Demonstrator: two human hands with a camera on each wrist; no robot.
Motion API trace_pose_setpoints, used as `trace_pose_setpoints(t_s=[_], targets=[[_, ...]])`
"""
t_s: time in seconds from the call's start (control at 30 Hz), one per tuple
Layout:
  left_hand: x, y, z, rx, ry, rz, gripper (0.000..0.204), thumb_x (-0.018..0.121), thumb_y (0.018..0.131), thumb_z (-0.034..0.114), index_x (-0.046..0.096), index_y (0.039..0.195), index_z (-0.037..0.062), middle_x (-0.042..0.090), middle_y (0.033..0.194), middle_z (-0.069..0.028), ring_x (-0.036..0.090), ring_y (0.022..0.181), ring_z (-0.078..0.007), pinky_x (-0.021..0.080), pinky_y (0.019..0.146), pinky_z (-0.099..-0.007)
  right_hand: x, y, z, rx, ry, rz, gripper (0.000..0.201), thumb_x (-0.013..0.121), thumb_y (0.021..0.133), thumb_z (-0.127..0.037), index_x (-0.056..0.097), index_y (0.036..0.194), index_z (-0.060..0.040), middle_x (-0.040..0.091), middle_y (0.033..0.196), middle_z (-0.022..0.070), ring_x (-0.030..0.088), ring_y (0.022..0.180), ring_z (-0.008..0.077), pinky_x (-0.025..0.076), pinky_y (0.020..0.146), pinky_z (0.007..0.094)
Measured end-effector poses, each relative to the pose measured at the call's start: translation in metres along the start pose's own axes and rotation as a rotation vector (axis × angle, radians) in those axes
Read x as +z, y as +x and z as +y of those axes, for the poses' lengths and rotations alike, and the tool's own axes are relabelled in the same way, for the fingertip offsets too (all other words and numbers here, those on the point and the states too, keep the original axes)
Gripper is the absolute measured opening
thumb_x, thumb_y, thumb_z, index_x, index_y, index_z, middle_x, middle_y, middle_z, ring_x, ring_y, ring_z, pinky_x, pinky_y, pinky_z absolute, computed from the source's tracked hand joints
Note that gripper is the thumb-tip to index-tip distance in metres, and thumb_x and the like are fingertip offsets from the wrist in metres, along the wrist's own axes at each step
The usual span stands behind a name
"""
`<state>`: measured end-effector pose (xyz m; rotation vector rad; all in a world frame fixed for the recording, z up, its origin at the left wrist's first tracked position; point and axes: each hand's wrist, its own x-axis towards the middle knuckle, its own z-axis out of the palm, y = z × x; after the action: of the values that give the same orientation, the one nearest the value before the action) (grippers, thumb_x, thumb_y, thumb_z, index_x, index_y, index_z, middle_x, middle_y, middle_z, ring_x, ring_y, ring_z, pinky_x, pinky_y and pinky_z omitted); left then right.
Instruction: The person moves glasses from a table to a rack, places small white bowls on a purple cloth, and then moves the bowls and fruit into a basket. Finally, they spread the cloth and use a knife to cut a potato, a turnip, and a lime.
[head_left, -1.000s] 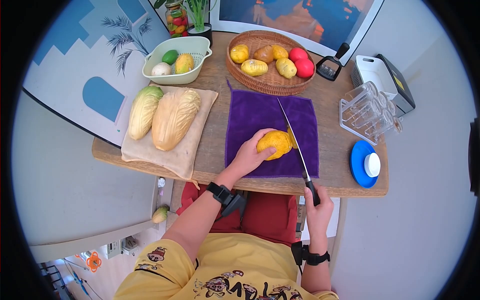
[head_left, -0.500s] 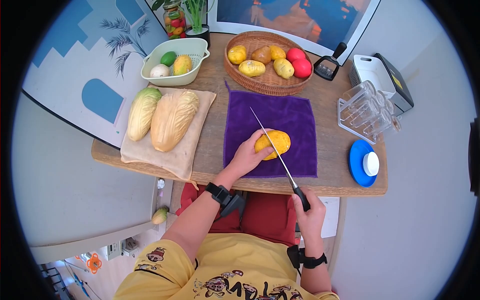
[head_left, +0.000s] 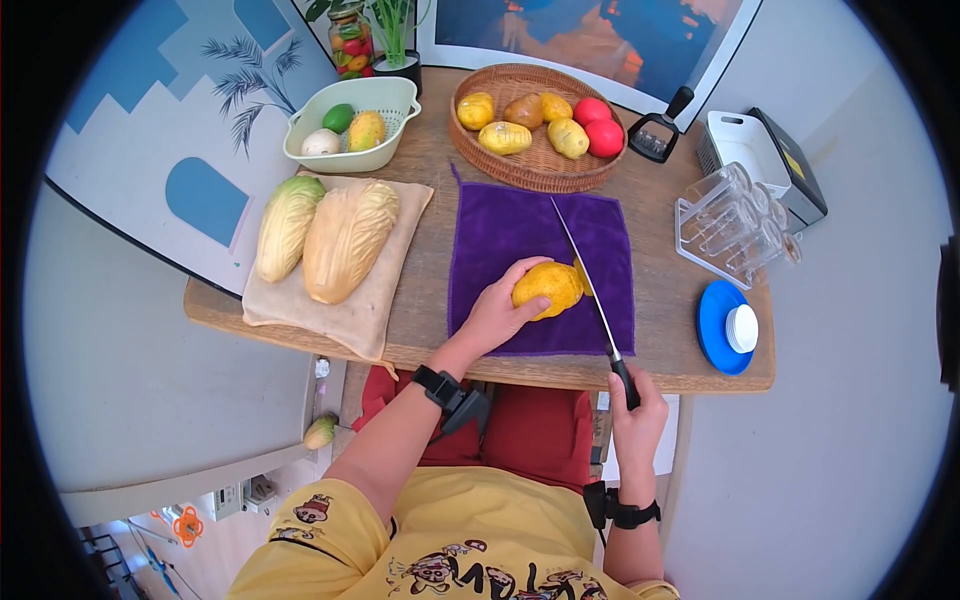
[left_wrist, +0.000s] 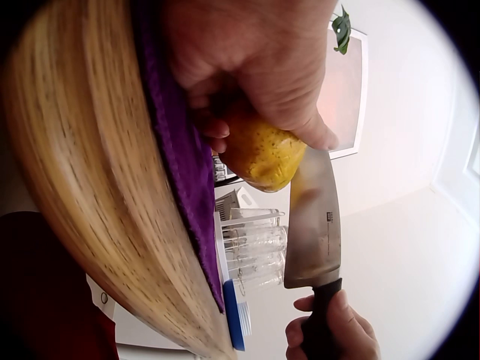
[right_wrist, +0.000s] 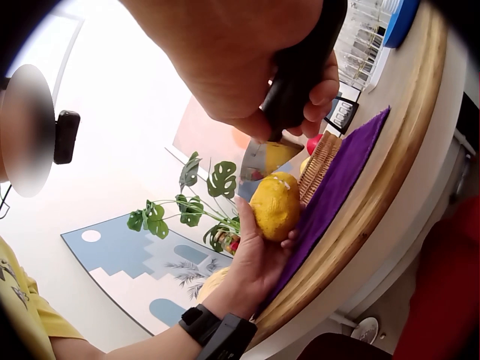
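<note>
My left hand [head_left: 501, 309] grips a plump yellow speckled fruit [head_left: 546, 288], thumb on its near side, over a purple cloth [head_left: 500, 222]. My right hand [head_left: 639, 418] holds a kitchen knife by its black handle [head_left: 624, 382]. The knife's blade [head_left: 590, 273] stands just right of the fruit, its tip pointing to the far side of the cloth. A yellow reflection shows on the blade in the head view. In the left wrist view, the broad blade [left_wrist: 315, 225] is on edge beside the fruit [left_wrist: 262, 156].
Behind the cloth stands a wicker basket [head_left: 546, 179] of yellow, brown and red produce. Cabbages [head_left: 345, 240] lie on a beige cushion [head_left: 372, 312] at left, below a green colander [head_left: 372, 158]. On the right are a glass rack [head_left: 715, 264] and a blue plate [head_left: 713, 335].
The knife was right of the fruit a second ago, crossed left over it half a second ago, and is back at its right. My left hand has kept its grip on the fruit.
</note>
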<state>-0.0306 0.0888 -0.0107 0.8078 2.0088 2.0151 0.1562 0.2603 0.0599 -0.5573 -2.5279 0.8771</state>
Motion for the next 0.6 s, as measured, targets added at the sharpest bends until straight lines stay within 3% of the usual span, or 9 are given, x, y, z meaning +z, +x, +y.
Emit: trace_pose_setpoints(t_s=[0.3, 0.4, 0.6], targets=[[0.0, -0.001, 0.001, -0.037, 0.017, 0.014, 0.052, 0.07, 0.096, 0.034, 0.05, 0.14, 0.0118, 0.066, 0.124, -0.0127, 0.066, 0.115, -0.0284, 0.051, 0.098, -0.0365, -0.003, -0.013, -0.008, -0.076, 0.045, -0.059, 0.023, 0.076, 0.09, -0.018, 0.07, 0.103, -0.0006, 0.069, 0.084, 0.0182, 0.066, 0.07, 0.0348, 0.052, 0.065, 0.0385], [0.001, -0.001, 0.0, -0.011, 0.042, 0.021, 0.052, 0.069, 0.097, 0.033, 0.05, 0.14, 0.0118, 0.067, 0.123, -0.0134, 0.066, 0.115, -0.0286, 0.051, 0.097, -0.0364, -0.006, -0.014, -0.015, -0.004, 0.068, -0.138, 0.022, 0.077, 0.089, -0.017, 0.071, 0.102, 0.0, 0.07, 0.085, 0.0182, 0.067, 0.071, 0.0332, 0.052, 0.066, 0.0376], [0.001, -0.001, -0.008, -0.039, 0.038, 0.033, 0.048, 0.065, 0.1, 0.034, 0.051, 0.14, 0.0115, 0.068, 0.12, -0.0137, 0.067, 0.112, -0.0279, 0.052, 0.095, -0.0364, -0.004, -0.011, -0.011, -0.018, 0.109, -0.049, 0.022, 0.077, 0.089, -0.018, 0.071, 0.101, 0.0002, 0.069, 0.082, 0.0184, 0.067, 0.071, 0.0314, 0.052, 0.065, 0.0372]])
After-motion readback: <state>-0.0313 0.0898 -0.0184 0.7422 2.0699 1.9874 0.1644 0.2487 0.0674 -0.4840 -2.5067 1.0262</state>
